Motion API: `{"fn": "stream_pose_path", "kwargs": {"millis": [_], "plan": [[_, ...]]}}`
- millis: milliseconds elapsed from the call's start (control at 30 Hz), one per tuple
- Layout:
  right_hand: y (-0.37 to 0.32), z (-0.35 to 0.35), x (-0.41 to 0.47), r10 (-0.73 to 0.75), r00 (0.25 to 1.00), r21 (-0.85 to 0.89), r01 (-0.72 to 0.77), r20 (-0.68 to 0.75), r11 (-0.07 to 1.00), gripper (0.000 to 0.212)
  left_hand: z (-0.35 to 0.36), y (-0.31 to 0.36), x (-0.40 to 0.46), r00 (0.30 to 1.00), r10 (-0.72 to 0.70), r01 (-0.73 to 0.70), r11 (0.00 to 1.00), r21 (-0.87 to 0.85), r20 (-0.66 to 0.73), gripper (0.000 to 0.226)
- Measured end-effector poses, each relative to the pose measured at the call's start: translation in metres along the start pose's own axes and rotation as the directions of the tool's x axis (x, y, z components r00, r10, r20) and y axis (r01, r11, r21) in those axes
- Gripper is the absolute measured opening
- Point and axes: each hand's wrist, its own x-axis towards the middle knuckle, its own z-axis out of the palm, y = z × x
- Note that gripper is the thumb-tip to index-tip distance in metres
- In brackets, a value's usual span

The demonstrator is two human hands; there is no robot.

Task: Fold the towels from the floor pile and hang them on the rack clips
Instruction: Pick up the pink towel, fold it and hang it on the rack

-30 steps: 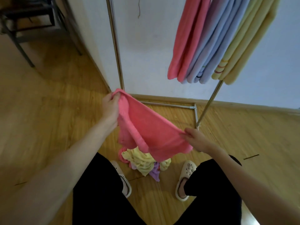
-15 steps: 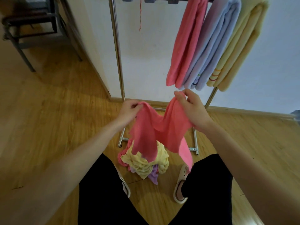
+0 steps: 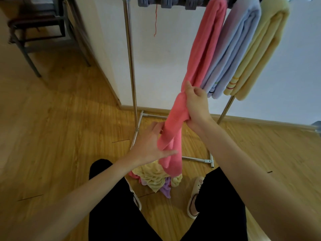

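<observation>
Nearest the camera I see black trouser legs (image 3: 111, 214) filling the bottom centre of the frame, with a pale clog-style slipper (image 3: 195, 197) on the foot at lower right. Between the feet, on the yellowish wooden plank floor (image 3: 52, 145), lies the crumpled pile of yellow, lilac and pink towels (image 3: 156, 180). Just above it, my left hand (image 3: 149, 146) reaches in from the lower left with its fingers spread and nearly straight, the thumb laid across the lower part of the folded coral-pink terry towel (image 3: 173, 136), touching it rather than gripping. That towel hangs as a long narrow band at centre frame, its long axis running almost vertical with a slight lean, the top toward the upper right and the loose bottom end pointing down at the pile. My right hand (image 3: 196, 105) holds its top end, fingers curled tight round the bunched cloth, just right of centre. Behind the hands stands the chrome tube drying rack (image 3: 130, 58), its base bars on the floor and its upright rising to the top edge. On its grey plastic clips (image 3: 166, 1) along the top hang a folded pink towel (image 3: 206, 40), a folded light blue towel (image 3: 238, 46) and a folded pale yellow towel (image 3: 262, 49), side by side in the upper right against the white wall (image 3: 165, 58). In the upper left stands a dark metal-framed chair (image 3: 34, 23).
</observation>
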Motion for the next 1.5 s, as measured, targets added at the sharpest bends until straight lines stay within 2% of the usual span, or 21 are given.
{"fn": "stream_pose_path", "kwargs": {"millis": [133, 300, 433, 567, 667, 800, 867, 933, 1033, 1133, 1233, 1367, 1433, 1500], "plan": [[-0.009, 0.005, -0.001, 0.045, 0.999, 0.06, -0.043, -0.031, 0.997, 0.035, 0.001, 0.007, -0.001, 0.975, 0.045, -0.036, 0.998, 0.048, -0.219, 0.047], [-0.011, -0.01, 0.005, 0.11, 0.991, 0.102, -0.102, -0.078, 0.99, 0.027, -0.005, -0.002, -0.005, 0.971, 0.056, -0.068, 0.997, -0.045, -0.233, 0.024], [-0.006, -0.028, 0.009, 0.169, 0.972, 0.123, -0.15, -0.163, 0.981, 0.03, -0.018, 0.0, -0.01, 0.973, 0.046, -0.08, 0.986, -0.147, -0.225, 0.024], [0.006, -0.046, 0.01, 0.284, 0.933, 0.139, -0.258, -0.222, 0.956, 0.024, -0.028, 0.004, -0.012, 0.957, -0.098, 0.005, 0.947, -0.321, -0.274, 0.009], [0.022, -0.058, 0.01, 0.349, 0.903, 0.097, -0.336, -0.249, 0.937, 0.017, -0.032, 0.017, -0.011, 0.941, -0.154, 0.015, 0.909, -0.418, -0.301, 0.019], [0.044, -0.069, -0.001, 0.363, 0.918, 0.021, -0.364, -0.158, 0.931, 0.01, -0.036, 0.03, -0.009, 0.92, -0.209, 0.023, 0.873, -0.487, -0.331, 0.022], [0.055, -0.075, -0.009, 0.356, 0.931, 0.019, -0.355, -0.082, 0.934, 0.018, -0.037, 0.034, -0.007, 0.903, -0.246, 0.043, 0.868, -0.494, -0.353, 0.022], [0.059, -0.081, -0.018, 0.333, 0.942, -0.036, -0.332, 0.038, 0.943, 0.017, -0.039, 0.038, -0.005, 0.877, -0.324, 0.08, 0.826, -0.558, -0.354, 0.02], [0.064, -0.088, -0.029, 0.331, 0.919, -0.082, -0.321, 0.212, 0.944, 0.011, -0.04, 0.041, -0.004, 0.851, -0.379, 0.109, 0.805, -0.582, -0.364, 0.017], [0.068, -0.089, -0.037, 0.264, 0.916, -0.167, -0.221, 0.303, 0.961, 0.024, -0.042, 0.045, -0.003, 0.839, -0.399, 0.119, 0.799, -0.59, -0.37, 0.016], [0.073, -0.086, -0.044, 0.141, 0.915, -0.334, -0.008, 0.377, 0.943, 0.034, -0.045, 0.051, -0.003, 0.825, -0.404, 0.12, 0.809, -0.576, -0.396, 0.016], [0.09, -0.08, -0.046, -0.147, 0.917, -0.561, 0.348, 0.371, 0.751, 0.008, -0.053, 0.053, -0.001, 0.789, -0.43, 0.103, 0.797, -0.595, -0.438, 0.019], [0.098, -0.078, -0.047, -0.303, 0.883, -0.603, 0.468, 0.359, 0.646, 0.016, -0.056, 0.05, 0.001, 0.761, -0.459, 0.108, 0.786, -0.608, -0.458, 0.02], [0.102, -0.076, -0.049, -0.438, 0.797, -0.634, 0.599, 0.415, 0.489, 0.026, -0.058, 0.047, 0.003, 0.741, -0.483, 0.128, 0.784, -0.608, -0.467, 0.016]]}}
